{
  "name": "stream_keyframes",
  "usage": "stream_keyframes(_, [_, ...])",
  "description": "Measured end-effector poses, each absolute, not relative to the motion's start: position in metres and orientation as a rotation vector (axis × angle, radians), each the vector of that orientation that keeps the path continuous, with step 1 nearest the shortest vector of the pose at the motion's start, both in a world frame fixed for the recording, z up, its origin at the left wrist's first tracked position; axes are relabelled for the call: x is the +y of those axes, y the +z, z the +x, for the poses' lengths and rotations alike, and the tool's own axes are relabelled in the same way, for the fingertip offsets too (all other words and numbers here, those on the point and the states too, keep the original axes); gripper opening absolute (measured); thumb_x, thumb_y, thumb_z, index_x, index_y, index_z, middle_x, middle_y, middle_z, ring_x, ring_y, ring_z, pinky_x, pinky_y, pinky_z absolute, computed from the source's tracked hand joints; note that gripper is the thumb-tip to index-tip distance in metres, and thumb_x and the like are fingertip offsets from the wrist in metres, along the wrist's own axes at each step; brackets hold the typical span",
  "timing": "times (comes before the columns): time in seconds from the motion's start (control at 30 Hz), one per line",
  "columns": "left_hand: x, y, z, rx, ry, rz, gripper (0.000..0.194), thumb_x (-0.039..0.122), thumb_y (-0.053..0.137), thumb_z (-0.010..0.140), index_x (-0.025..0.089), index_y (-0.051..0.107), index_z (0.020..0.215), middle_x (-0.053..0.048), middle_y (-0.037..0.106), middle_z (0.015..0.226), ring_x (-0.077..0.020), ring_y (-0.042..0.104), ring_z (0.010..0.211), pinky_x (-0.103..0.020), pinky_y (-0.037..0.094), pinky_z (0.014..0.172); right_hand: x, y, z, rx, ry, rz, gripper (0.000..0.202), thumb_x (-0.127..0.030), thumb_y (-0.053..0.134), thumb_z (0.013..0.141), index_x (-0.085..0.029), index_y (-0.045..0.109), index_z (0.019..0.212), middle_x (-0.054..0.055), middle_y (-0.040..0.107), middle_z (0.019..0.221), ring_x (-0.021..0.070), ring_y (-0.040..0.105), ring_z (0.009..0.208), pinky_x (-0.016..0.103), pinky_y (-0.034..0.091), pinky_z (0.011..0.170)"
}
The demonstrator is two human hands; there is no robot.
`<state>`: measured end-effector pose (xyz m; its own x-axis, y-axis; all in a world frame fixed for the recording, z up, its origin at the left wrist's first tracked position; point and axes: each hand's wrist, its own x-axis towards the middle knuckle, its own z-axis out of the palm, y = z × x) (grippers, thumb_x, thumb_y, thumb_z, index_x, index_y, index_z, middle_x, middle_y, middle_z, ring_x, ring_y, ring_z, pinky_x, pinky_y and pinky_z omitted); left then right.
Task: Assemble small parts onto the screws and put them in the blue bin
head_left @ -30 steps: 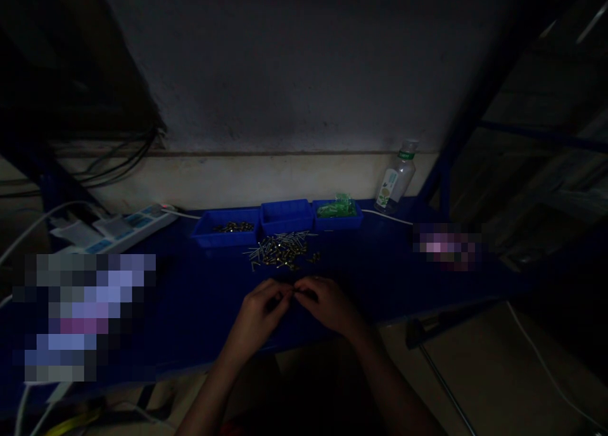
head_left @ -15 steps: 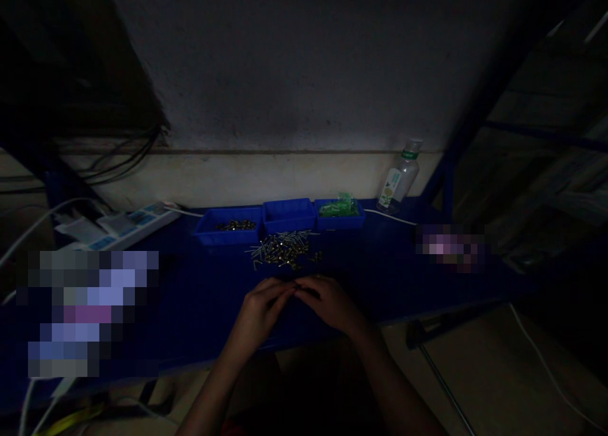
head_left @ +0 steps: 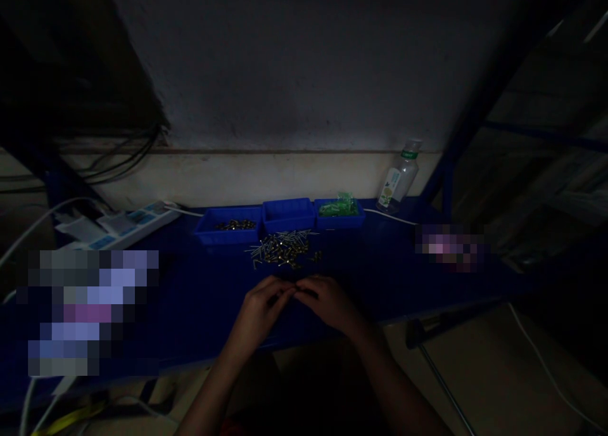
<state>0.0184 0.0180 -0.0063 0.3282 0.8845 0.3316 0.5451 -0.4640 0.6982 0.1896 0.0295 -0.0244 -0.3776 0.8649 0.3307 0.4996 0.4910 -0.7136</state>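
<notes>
My left hand (head_left: 262, 301) and my right hand (head_left: 327, 298) meet at the fingertips above the front of the blue table (head_left: 199, 296). Fingers of both hands are pinched together; whatever lies between them is too small and dark to make out. Just beyond them is a loose pile of screws (head_left: 285, 249), some brass-coloured and some silvery. Behind the pile stand three blue bins in a row: a left bin (head_left: 228, 236) with brass-coloured metal pieces, a middle bin (head_left: 289, 215) with nothing visible in it, and a right bin (head_left: 339, 222) holding green plastic pieces (head_left: 339, 206).
A white power strip (head_left: 128, 230) with plugs and cables lies at the back left. A clear bottle (head_left: 401, 179) stands against the wall at the back right. Blurred-out items sit on the table at left and right. Blue frame posts rise at both sides.
</notes>
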Motion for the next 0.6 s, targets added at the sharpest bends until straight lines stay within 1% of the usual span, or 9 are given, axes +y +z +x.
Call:
stream_keyframes(0.1, [0.019, -0.008, 0.018, 1.242, 0.962, 2.148, 0.021, 0.03, 0.05, 0.085, 0.019, 0.066, 0.09, -0.004, 0.064, 0.085, -0.0161, 0.06, 0.08, -0.026, 0.047, 0.073, 0.03, -0.023, 0.19, -2.062, 0.679, -1.108, 0.011, -0.026, 0.055, 0.084, -0.021, 0.065, 0.085, 0.001, 0.066, 0.084, 0.0133, 0.059, 0.08, 0.025, 0.043, 0.074])
stream_keyframes(0.23, [0.021, -0.009, 0.016, 1.271, 0.981, 2.121, 0.022, 0.03, 0.049, 0.086, 0.02, 0.066, 0.092, -0.005, 0.065, 0.089, -0.0173, 0.06, 0.083, -0.028, 0.047, 0.076, 0.028, -0.023, 0.192, -1.909, 0.689, -1.104, 0.015, -0.029, 0.056, 0.083, -0.021, 0.064, 0.093, 0.002, 0.066, 0.089, 0.0133, 0.06, 0.084, 0.026, 0.044, 0.078])
stream_keyframes(0.33, [0.021, -0.008, 0.018, 1.244, 0.917, 2.128, 0.022, 0.029, 0.048, 0.086, 0.019, 0.067, 0.091, -0.005, 0.065, 0.086, -0.0169, 0.06, 0.081, -0.028, 0.046, 0.075, 0.026, -0.023, 0.194, -1.859, 0.688, -1.076, 0.015, -0.029, 0.056, 0.083, -0.022, 0.064, 0.094, 0.002, 0.066, 0.09, 0.0134, 0.06, 0.086, 0.026, 0.044, 0.08])
stream_keyframes(0.47, [0.019, -0.005, 0.02, 1.227, 0.844, 2.13, 0.022, 0.029, 0.048, 0.085, 0.018, 0.067, 0.088, -0.004, 0.064, 0.082, -0.0159, 0.06, 0.077, -0.025, 0.046, 0.07, 0.026, -0.022, 0.194, -1.88, 0.742, -1.044, 0.016, -0.03, 0.055, 0.084, -0.022, 0.063, 0.096, 0.002, 0.066, 0.088, 0.0132, 0.06, 0.084, 0.025, 0.044, 0.077])
stream_keyframes(0.6, [0.029, 0.0, 0.009, 1.322, 0.912, 2.106, 0.021, 0.029, 0.05, 0.083, 0.017, 0.067, 0.084, -0.004, 0.067, 0.083, -0.0156, 0.062, 0.076, -0.024, 0.046, 0.07, 0.029, -0.026, 0.193, -1.82, 0.731, -1.121, 0.025, -0.032, 0.057, 0.081, -0.022, 0.059, 0.104, 0.001, 0.065, 0.085, 0.0132, 0.061, 0.078, 0.024, 0.045, 0.072])
